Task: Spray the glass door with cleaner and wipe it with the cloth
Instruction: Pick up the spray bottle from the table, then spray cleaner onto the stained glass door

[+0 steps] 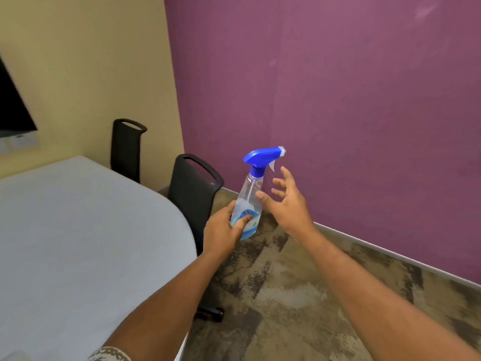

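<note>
Blue-capped spray bottle [248,201]: mid-air beside the table, upright, nozzle aimed right.
Left hand [223,233]: grasping the bottle's base.
Right hand [286,201]: fingers spread, empty, just right of its neck.

No text, brand, number or sign can be read. The spray bottle [249,201], at the centre of the view, carries a blue and white label [247,217] on its lower body; the print there is blurred and partly covered by the fingers of the left hand [223,233]. The pale plates [18,142] on the wall at 9 o'clock show no readable marking.
</note>
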Demonstrator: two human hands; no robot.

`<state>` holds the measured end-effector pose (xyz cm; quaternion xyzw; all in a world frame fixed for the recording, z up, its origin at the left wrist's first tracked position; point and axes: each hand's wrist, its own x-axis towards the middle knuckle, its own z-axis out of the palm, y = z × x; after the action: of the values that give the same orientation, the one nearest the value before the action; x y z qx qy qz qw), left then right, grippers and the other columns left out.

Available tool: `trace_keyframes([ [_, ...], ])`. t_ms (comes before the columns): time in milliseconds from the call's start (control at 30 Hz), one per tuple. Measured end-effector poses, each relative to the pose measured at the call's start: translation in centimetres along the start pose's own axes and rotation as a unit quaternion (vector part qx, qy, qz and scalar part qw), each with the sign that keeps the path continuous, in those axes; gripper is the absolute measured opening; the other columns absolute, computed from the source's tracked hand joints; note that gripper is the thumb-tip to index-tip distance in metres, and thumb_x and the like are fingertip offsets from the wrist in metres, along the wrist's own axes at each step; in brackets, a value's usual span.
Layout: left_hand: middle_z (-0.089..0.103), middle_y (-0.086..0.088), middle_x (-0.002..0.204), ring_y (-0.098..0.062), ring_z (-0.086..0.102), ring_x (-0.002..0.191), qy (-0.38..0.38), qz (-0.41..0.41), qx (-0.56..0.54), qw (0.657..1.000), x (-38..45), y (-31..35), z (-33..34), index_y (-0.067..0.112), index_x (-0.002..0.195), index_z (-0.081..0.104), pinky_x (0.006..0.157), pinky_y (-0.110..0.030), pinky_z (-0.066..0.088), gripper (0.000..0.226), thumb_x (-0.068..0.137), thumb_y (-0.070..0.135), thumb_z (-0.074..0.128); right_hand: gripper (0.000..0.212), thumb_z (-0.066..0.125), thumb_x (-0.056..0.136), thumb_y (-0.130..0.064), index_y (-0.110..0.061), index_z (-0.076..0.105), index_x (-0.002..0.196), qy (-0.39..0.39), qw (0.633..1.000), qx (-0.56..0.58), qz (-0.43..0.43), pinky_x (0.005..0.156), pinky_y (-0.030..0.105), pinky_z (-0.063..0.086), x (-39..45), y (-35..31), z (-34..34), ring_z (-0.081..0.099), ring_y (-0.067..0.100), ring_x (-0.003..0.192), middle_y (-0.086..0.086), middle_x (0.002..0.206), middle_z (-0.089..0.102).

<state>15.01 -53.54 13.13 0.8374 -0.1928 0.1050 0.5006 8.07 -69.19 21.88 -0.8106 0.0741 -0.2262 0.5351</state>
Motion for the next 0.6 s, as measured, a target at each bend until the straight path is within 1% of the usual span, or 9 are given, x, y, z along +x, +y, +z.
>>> trace_keyframes([
  [67,0.073,0.013,0.118,-0.003,0.072,0.097,0.002,0.014,-0.010,1.000,1.0,1.9,2.6,0.031,0.137,0.060,0.081,-0.035,0.064,0.057,0.086,0.055,0.068,0.095,0.076,0.082,-0.041,-0.027,0.019,0.156,0.034,0.999,0.002,-0.006,0.106,0.039,0.047,0.9,0.7,-2.5,0.048,0.015,0.133,-0.002,0.154,0.038],
  [167,0.075,0.018,0.106,0.000,0.072,0.090,-0.003,0.027,-0.036,0.999,2.7,5.0,7.0,0.032,0.129,0.065,0.077,-0.035,0.063,0.050,0.085,0.055,0.070,0.088,0.074,0.084,-0.046,-0.022,0.027,0.154,0.107,0.993,-0.024,-0.031,0.106,0.045,0.047,2.4,1.8,-6.4,0.043,0.012,0.134,-0.006,0.154,0.031],
  [267,0.075,0.016,0.110,-0.001,0.072,0.096,-0.016,0.033,-0.067,0.997,4.6,7.9,11.5,0.032,0.131,0.063,0.083,-0.037,0.063,0.057,0.082,0.060,0.070,0.086,0.072,0.084,-0.048,-0.019,0.029,0.153,0.165,0.984,-0.044,-0.044,0.104,0.047,0.048,4.0,2.5,-10.2,0.043,0.015,0.135,-0.006,0.154,0.029],
  [333,0.075,0.015,0.109,-0.004,0.072,0.096,-0.037,0.060,-0.076,0.995,5.8,9.7,14.7,0.031,0.129,0.064,0.085,-0.038,0.061,0.053,0.084,0.058,0.070,0.090,0.073,0.083,-0.049,-0.019,0.026,0.154,0.197,0.978,-0.051,-0.043,0.105,0.046,0.048,5.3,2.9,-12.8,0.043,0.017,0.137,-0.005,0.157,0.028],
  [400,0.075,0.013,0.107,-0.005,0.072,0.093,-0.059,0.096,-0.079,0.990,6.9,11.6,17.5,0.031,0.127,0.064,0.081,-0.038,0.061,0.048,0.087,0.057,0.068,0.089,0.074,0.083,-0.049,-0.020,0.028,0.153,0.229,0.971,-0.054,-0.043,0.106,0.042,0.047,6.3,3.3,-15.3,0.045,0.015,0.136,-0.005,0.156,0.032],
  [467,0.075,0.013,0.103,-0.006,0.072,0.089,-0.080,0.133,-0.085,0.984,8.0,13.6,20.7,0.031,0.124,0.065,0.077,-0.038,0.061,0.045,0.089,0.059,0.064,0.084,0.074,0.083,-0.046,-0.021,0.033,0.151,0.263,0.962,-0.061,-0.040,0.106,0.035,0.046,7.6,4.0,-18.0,0.048,0.014,0.133,-0.005,0.152,0.037],
  [533,0.075,0.013,0.097,-0.007,0.071,0.084,-0.102,0.157,-0.091,0.978,9.1,15.0,24.0,0.031,0.117,0.067,0.072,-0.038,0.060,0.041,0.089,0.061,0.063,0.077,0.075,0.083,-0.045,-0.022,0.039,0.148,0.291,0.954,-0.065,-0.027,0.100,0.028,0.045,8.9,5.0,-20.5,0.051,0.014,0.130,-0.006,0.149,0.042],
  [600,0.074,0.013,0.092,-0.009,0.071,0.081,-0.126,0.165,-0.100,0.973,10.0,16.0,27.1,0.033,0.112,0.067,0.070,-0.039,0.059,0.038,0.088,0.062,0.063,0.072,0.075,0.083,-0.045,-0.024,0.043,0.144,0.313,0.947,-0.069,-0.013,0.093,0.023,0.045,10.2,6.4,-22.7,0.056,0.010,0.123,-0.008,0.146,0.047],
])
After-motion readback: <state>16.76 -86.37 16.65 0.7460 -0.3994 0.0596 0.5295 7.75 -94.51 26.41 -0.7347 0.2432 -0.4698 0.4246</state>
